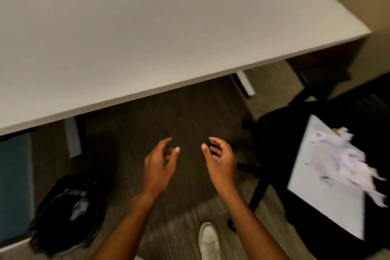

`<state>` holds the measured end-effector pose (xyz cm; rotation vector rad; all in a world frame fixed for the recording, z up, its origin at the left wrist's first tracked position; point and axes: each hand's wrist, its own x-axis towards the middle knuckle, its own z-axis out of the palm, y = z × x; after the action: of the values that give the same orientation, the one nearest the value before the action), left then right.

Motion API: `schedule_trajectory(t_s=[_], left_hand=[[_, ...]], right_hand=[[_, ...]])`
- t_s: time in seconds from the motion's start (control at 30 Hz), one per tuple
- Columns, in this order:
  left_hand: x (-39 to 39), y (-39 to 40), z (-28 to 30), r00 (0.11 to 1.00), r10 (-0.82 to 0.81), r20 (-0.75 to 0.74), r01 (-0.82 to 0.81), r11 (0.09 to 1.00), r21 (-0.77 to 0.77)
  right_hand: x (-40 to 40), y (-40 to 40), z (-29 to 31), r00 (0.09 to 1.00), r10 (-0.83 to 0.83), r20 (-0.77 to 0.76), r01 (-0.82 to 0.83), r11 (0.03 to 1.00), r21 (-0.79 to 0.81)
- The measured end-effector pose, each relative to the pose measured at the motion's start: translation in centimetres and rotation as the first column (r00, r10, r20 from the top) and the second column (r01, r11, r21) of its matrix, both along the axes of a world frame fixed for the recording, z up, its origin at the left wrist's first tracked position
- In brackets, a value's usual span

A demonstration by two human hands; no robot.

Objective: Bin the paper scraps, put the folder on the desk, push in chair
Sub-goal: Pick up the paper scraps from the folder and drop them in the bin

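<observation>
My left hand point(161, 164) and my right hand point(220, 159) hover side by side above the floor, fingers loosely curled, holding nothing. A white folder point(316, 186) lies on the seat of a black chair point(280, 133) at the right. Torn white paper scraps point(346, 158) are piled on the folder's far right part. A black bin point(69, 213) with a dark liner stands on the floor at the lower left; some pale scraps show inside it. The white desk point(147, 34) fills the upper part of the view. The frame is blurred.
The desk's pale legs point(72, 139) stand on the dark wood-look floor under the front edge. A teal cabinet point(14, 186) sits at the far left beside the bin. My white shoe point(209, 240) shows at the bottom.
</observation>
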<state>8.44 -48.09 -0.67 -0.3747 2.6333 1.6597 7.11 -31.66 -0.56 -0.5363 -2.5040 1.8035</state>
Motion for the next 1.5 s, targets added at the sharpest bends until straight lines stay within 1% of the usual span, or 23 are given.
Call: schedule_trajectory(t_s=[0.13, 0.2, 0.27, 0.33, 0.4, 0.47, 0.53, 0.63, 0.7, 0.8, 0.9, 1.0, 1.17, 1.23, 1.37, 1.5], left_hand=[[-3.0, 8.8, 1.9, 0.987, -0.158, -0.029, 0.157, 0.988, -0.006], [-4.3, 14.6, 2.3, 0.965, -0.259, -0.042, 0.260, 0.965, 0.020], [-5.2, 18.9, 2.7, 0.940, -0.339, -0.040, 0.340, 0.940, 0.036], [-5.8, 23.8, 2.9, 0.901, -0.431, -0.050, 0.432, 0.902, -0.002], [-6.2, 27.1, 2.8, 0.852, -0.522, -0.044, 0.520, 0.853, -0.053], [-6.4, 31.1, 2.4, 0.776, -0.630, -0.028, 0.623, 0.774, -0.114], [-6.6, 34.4, 2.0, 0.710, -0.704, -0.004, 0.694, 0.700, -0.166], [-7.2, 38.7, 1.6, 0.647, -0.761, 0.054, 0.752, 0.624, -0.211], [-7.9, 41.2, 1.3, 0.614, -0.785, 0.084, 0.774, 0.577, -0.260], [-9.2, 44.2, 0.7, 0.572, -0.814, 0.098, 0.782, 0.506, -0.364], [-10.9, 47.1, -0.1, 0.528, -0.842, 0.109, 0.777, 0.426, -0.464], [-12.3, 49.7, -1.0, 0.507, -0.855, 0.110, 0.752, 0.376, -0.541], [-13.4, 52.4, -2.1, 0.505, -0.851, 0.146, 0.719, 0.320, -0.617], [-13.4, 53.1, -2.5, 0.518, -0.843, 0.146, 0.712, 0.330, -0.619], [-13.1, 53.5, -2.9, 0.542, -0.835, 0.092, 0.712, 0.399, -0.577], [-12.7, 52.3, -3.2, 0.539, -0.839, 0.074, 0.739, 0.429, -0.520]], right_hand=[[0.1, 12.1, 2.7, 0.982, -0.180, -0.049, 0.185, 0.974, 0.130], [1.0, 18.9, 3.3, 0.951, -0.299, -0.082, 0.309, 0.935, 0.176], [2.0, 23.8, 3.1, 0.916, -0.386, -0.114, 0.402, 0.889, 0.221], [3.5, 29.1, 2.3, 0.873, -0.477, -0.100, 0.485, 0.833, 0.264], [4.9, 32.5, 1.3, 0.847, -0.528, -0.057, 0.518, 0.797, 0.311], [6.1, 36.2, 0.2, 0.819, -0.573, -0.018, 0.538, 0.759, 0.367], [6.6, 38.9, -0.9, 0.815, -0.580, 0.017, 0.511, 0.730, 0.453], [6.4, 41.5, -2.5, 0.834, -0.528, 0.162, 0.352, 0.734, 0.581], [5.8, 42.2, -3.4, 0.847, -0.482, 0.225, 0.247, 0.731, 0.636], [4.8, 42.7, -4.6, 0.868, -0.429, 0.250, 0.149, 0.705, 0.694], [4.1, 43.4, -5.8, 0.873, -0.412, 0.262, 0.093, 0.667, 0.739], [3.8, 43.8, -6.7, 0.896, -0.383, 0.227, 0.092, 0.658, 0.747], [4.3, 43.3, -7.4, 0.944, -0.327, 0.052, 0.202, 0.695, 0.690], [4.7, 43.3, -7.4, 0.947, -0.322, 0.020, 0.230, 0.718, 0.657], [5.5, 43.6, -7.3, 0.945, -0.325, 0.025, 0.255, 0.785, 0.564], [6.3, 44.3, -6.8, 0.917, -0.399, -0.009, 0.360, 0.816, 0.453]])
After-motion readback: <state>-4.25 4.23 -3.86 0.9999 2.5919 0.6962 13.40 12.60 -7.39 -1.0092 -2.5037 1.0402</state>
